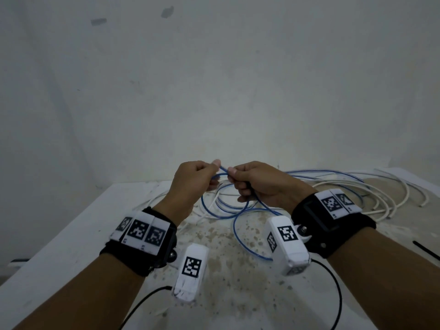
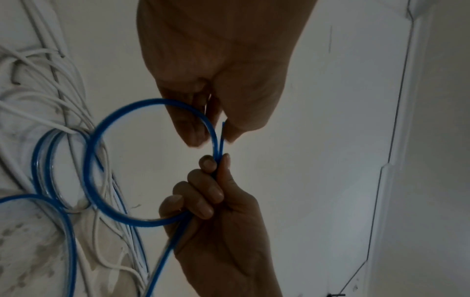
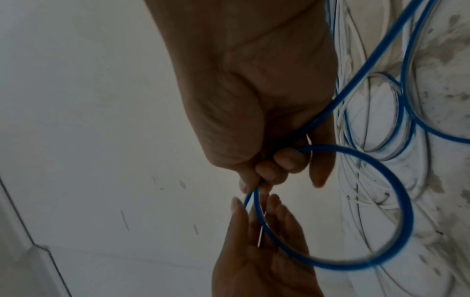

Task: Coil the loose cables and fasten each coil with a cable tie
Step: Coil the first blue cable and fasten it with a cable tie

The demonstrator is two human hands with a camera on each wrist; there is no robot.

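Observation:
A thin blue cable (image 1: 223, 211) lies in loose loops on the speckled white table (image 1: 59, 246). Both hands meet above it. My left hand (image 1: 214, 172) pinches the cable's free end between thumb and fingers. My right hand (image 1: 234, 178) grips the same cable just beside it, fingers curled round the strand. In the left wrist view the blue cable (image 2: 101, 160) forms one small round loop between the left hand (image 2: 216, 136) and the right hand (image 2: 217, 162). The right wrist view shows that loop of blue cable (image 3: 396, 201) hanging from the right hand (image 3: 254, 180), with the left hand (image 3: 254, 205) below.
A tangle of white cables (image 1: 381, 194) spreads over the table's back right, mixed with more blue strands. A black strip (image 1: 426, 251), perhaps a cable tie, lies at the right edge. A bare white wall (image 1: 214, 79) stands close behind the table. The table's left edge drops off.

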